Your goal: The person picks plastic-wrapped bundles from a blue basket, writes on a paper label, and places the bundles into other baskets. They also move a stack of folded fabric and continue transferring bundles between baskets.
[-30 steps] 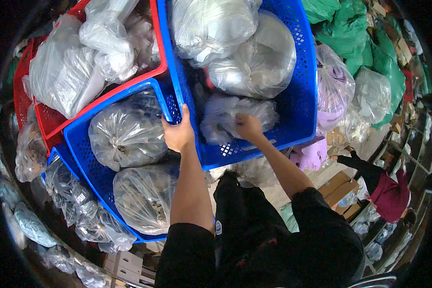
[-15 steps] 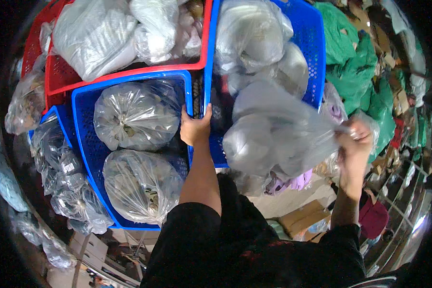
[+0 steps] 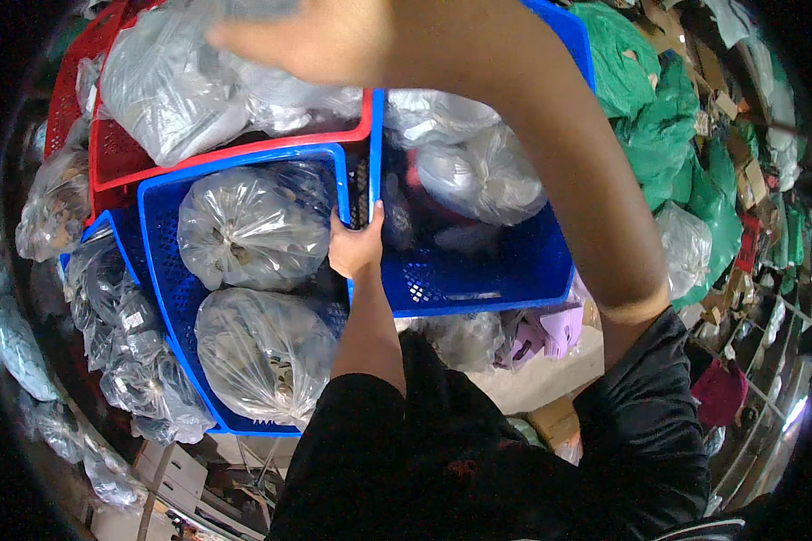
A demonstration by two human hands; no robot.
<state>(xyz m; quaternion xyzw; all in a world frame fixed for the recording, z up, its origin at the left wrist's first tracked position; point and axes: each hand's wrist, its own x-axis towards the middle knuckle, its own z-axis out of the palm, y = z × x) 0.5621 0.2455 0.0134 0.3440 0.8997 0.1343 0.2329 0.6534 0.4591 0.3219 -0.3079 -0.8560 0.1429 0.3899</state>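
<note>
The fingers of the left hand [image 3: 356, 248] curl shut over the near left corner rim of a blue crate [image 3: 478, 279], thumb side up, where that rim meets the neighbouring blue crate [image 3: 167, 270]. The gripped crate's long axis runs away from the person, toward the top of the frame, and clear plastic bags [image 3: 483, 176] fill its far half. The right hand [image 3: 320, 41] is raised close to the camera, fingers spread flat and holding nothing, above a large clear bag [image 3: 167, 90] in a red crate [image 3: 108, 158]. The neighbouring blue crate, to the left, holds two knotted clear bags [image 3: 253, 230] one behind the other. More filled bags [image 3: 122, 352] lie heaped along its left side. Green sacks [image 3: 686, 153] are piled to the right, and purple cloth [image 3: 546, 329] lies below the gripped crate.
</note>
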